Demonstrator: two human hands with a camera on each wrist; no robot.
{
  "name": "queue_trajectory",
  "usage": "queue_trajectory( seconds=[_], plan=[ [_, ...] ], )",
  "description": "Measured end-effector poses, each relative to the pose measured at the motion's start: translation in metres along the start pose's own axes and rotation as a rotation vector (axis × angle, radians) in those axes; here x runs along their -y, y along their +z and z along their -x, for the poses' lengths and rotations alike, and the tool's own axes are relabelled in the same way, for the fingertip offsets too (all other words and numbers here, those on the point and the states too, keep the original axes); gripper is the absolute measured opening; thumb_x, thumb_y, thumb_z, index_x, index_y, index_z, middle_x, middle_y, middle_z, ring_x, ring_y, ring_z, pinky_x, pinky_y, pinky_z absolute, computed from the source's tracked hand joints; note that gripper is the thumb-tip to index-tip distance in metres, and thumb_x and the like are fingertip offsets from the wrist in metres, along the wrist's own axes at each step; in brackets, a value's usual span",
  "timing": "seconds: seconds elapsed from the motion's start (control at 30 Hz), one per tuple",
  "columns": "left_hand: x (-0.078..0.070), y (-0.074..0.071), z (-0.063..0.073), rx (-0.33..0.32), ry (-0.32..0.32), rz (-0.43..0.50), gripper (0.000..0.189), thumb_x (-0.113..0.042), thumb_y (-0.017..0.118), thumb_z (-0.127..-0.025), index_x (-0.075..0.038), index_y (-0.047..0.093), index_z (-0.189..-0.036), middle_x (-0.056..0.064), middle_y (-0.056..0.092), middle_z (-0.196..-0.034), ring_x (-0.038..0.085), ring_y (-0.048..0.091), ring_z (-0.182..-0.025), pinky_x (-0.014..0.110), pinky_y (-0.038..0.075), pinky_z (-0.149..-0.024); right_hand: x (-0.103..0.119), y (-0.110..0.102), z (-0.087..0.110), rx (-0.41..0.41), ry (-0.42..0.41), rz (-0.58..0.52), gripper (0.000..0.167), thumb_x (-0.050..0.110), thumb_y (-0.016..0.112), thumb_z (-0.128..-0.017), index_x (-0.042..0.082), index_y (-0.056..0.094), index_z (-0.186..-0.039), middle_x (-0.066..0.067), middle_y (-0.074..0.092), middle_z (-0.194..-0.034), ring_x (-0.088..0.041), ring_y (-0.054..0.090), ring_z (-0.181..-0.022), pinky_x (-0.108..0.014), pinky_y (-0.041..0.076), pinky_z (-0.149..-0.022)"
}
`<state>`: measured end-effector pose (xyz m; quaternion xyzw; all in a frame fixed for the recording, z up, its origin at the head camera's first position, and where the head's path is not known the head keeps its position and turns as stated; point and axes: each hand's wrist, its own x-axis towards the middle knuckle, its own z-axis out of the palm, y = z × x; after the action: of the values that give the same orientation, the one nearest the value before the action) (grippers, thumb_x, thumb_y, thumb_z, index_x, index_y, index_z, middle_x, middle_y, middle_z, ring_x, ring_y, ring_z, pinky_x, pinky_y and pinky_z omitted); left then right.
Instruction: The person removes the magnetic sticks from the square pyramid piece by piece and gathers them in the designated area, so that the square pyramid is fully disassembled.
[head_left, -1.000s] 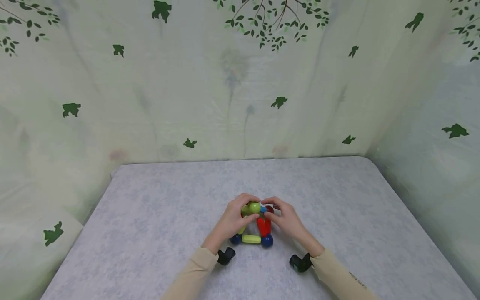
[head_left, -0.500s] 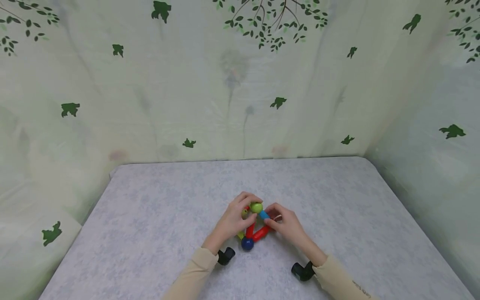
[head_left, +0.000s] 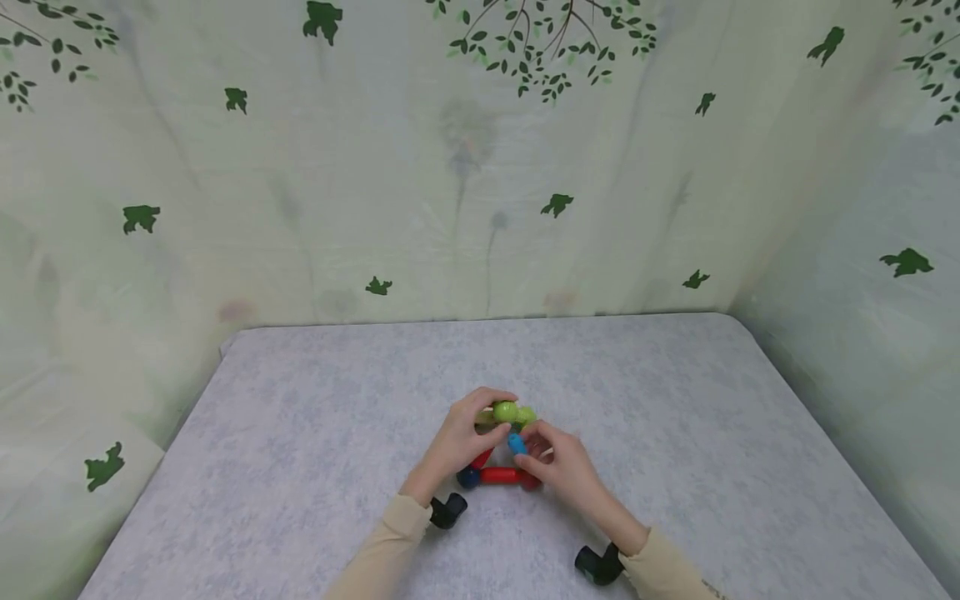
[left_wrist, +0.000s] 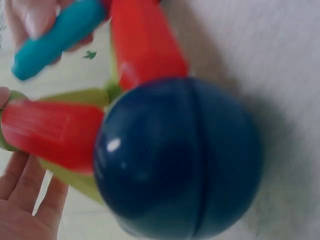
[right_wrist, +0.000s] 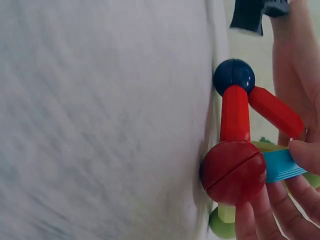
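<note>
Ball-and-rod magnetic toy pieces form a frame between the two hands. My left hand (head_left: 452, 437) holds its top at a light green ball (head_left: 506, 412), thumb and fingers curled round it. Between thumb and fingers, my right hand (head_left: 562, 463) pinches a blue rod (head_left: 517, 443). One end of that rod meets a dark red ball (right_wrist: 234, 172); its other end points free in the left wrist view. Along the front, a red rod (head_left: 498, 476) links a navy ball (head_left: 468, 477) to the dark red ball. Another red rod (left_wrist: 55, 132) rises from the navy ball towards the left fingers.
The frame's lower balls are at the grey mottled tabletop (head_left: 337, 400). A second light green ball (head_left: 527, 416) shows behind the right fingertips. Black wrist cameras (head_left: 447, 511) sit at both cuffs. A leaf-patterned sheet (head_left: 420, 167) hangs behind the table.
The frame has turned, bringing a red rod to its front with the navy ball left and dark red ball right. The blue rod now tilts lower, apart from the held green ball.
</note>
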<state>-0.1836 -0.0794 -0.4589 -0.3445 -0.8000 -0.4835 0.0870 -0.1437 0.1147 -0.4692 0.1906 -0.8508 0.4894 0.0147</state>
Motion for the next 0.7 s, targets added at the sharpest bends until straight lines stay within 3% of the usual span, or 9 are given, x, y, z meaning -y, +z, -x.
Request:
queue_trajectory(
  seconds=[0.13,0.33,0.47,0.7],
  plan=[
    [0.0,-0.003,0.001,0.004,-0.012,0.011,0.034,-0.004,0.068,-0.087,-0.004,0.061,-0.12,0.003,0.062,-0.116,0.017,0.058,-0.103,0.033,0.049,-0.085,0.0,-0.001,0.002,0.01,0.006,-0.036,0.015,0.012,0.069,-0.088,0.008,0.062,-0.101,0.001,0.064,-0.09,-0.014,0.062,-0.079,-0.026,0.052,-0.067],
    [0.0,-0.002,0.004,0.023,-0.022,0.014,0.035,-0.005,0.07,-0.086,-0.003,0.061,-0.119,0.002,0.062,-0.114,0.015,0.057,-0.098,0.034,0.05,-0.083,-0.008,-0.007,-0.011,-0.125,-0.011,-0.022,0.024,0.001,0.07,-0.084,0.007,0.064,-0.106,-0.001,0.063,-0.101,-0.024,0.059,-0.094,-0.037,0.051,-0.076],
    [-0.001,-0.001,0.005,0.033,-0.011,0.023,0.035,-0.005,0.072,-0.085,-0.004,0.061,-0.118,0.002,0.062,-0.113,0.015,0.058,-0.097,0.038,0.051,-0.082,-0.014,-0.01,-0.02,-0.071,-0.044,0.01,0.03,0.0,0.072,-0.083,0.008,0.063,-0.11,-0.003,0.061,-0.11,-0.027,0.055,-0.105,-0.045,0.049,-0.083],
    [-0.004,-0.002,0.005,0.057,0.001,0.02,0.034,-0.01,0.073,-0.085,-0.005,0.062,-0.117,0.001,0.063,-0.112,0.014,0.058,-0.098,0.036,0.05,-0.083,-0.019,-0.013,-0.028,0.013,-0.07,0.029,0.023,0.004,0.071,-0.084,0.01,0.064,-0.105,-0.003,0.063,-0.108,-0.024,0.055,-0.103,-0.043,0.05,-0.083]
  ],
)
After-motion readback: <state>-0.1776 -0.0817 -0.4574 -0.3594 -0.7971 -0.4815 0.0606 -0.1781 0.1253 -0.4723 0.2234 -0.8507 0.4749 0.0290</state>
